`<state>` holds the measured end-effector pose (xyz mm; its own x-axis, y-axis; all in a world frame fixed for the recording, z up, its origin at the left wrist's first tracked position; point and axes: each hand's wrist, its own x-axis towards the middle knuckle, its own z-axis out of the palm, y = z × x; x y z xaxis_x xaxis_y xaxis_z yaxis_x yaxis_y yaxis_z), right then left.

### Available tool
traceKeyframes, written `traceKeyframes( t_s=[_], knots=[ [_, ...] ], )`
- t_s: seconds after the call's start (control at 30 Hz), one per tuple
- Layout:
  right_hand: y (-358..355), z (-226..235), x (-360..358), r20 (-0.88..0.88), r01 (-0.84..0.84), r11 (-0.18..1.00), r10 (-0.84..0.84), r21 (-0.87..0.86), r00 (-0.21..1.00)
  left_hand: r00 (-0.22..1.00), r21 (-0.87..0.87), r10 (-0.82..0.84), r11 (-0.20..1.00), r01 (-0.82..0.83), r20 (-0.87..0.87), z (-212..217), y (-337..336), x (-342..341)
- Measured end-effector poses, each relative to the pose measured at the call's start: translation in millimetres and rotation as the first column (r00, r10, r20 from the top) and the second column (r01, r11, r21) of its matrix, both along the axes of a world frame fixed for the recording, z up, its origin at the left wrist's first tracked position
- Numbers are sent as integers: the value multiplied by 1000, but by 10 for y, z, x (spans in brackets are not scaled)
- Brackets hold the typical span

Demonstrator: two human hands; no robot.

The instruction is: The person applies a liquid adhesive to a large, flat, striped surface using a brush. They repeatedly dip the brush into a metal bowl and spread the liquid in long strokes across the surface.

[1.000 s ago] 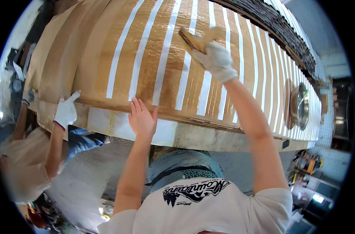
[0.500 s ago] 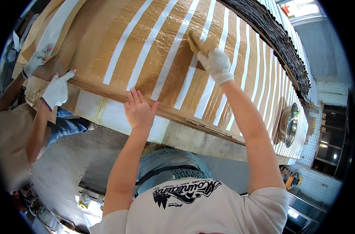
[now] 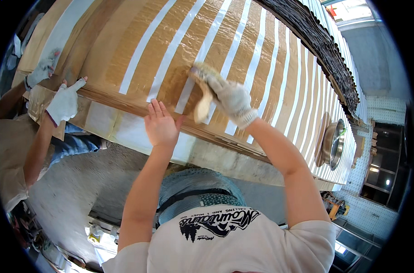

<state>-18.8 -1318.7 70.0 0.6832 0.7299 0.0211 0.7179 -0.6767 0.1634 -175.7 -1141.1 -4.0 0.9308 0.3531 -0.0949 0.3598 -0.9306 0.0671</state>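
Right hand (image 3: 232,100): gloved, closed around the brush (image 3: 203,102), my fingers wrapped near its bristle end; the grip is a little blurred, so each fingertip I cannot tell.
Brush: it is over the near part of the brown sheet (image 3: 184,54), among the white stripes (image 3: 146,45), with the pale handle pointing toward me. Whether all bristles touch, I cannot tell.
Left hand (image 3: 162,129): bare and holding nothing; it lies at the near edge of the sheet, four fingers close together, the thumb spread apart.
Brown sheet: it lies on top of the layered stack (image 3: 207,138), shiny around the stripes and more dull at the left side.
Stroke: I judge that even, light pressure is best, each pass overlapping the one beside it, so no patch is missed.
Ripples: small ones show in the shiny part; I think they ask for smooth strokes, not hard scrubbing.
Near edge: my left fingers should press gently against sliding, and remain out of the brush's path.
Co-worker's nearer glove (image 3: 66,105): at the left end, well apart from my brush; sudden pushing that way would be unwise.
Metal bowl (image 3: 327,143): far to my right, on the striped surface.
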Motion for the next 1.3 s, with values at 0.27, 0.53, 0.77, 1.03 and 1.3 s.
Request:
traceKeyframes(
  t_s=[0.27, 0.53, 0.77, 1.03, 1.3],
  knots=[
    [532, 124, -339, -439, 608, 578, -422, 544, 794, 996, -58, -76, 996, 74, -44, 143, 38, -59],
    [-563, -384, -705, -521, 693, 254, -502, 674, 690, 986, -72, -164, 983, 166, 34, 70, 216, -222],
    [-1332, -86, -744, -361, 868, 110, -879, 485, 312, 901, -480, -167, 799, 362, 401, -6, 555, -453],
    [503, -71, -676, -396, 526, 306, -397, 793, 828, 838, -186, -357, 867, 462, 413, 68, 179, -162],
    [-1970, -191, -1176, -233, 851, 176, -917, 494, 325, 824, -27, -441, 876, 481, 355, -93, 203, -208]
  ],
)
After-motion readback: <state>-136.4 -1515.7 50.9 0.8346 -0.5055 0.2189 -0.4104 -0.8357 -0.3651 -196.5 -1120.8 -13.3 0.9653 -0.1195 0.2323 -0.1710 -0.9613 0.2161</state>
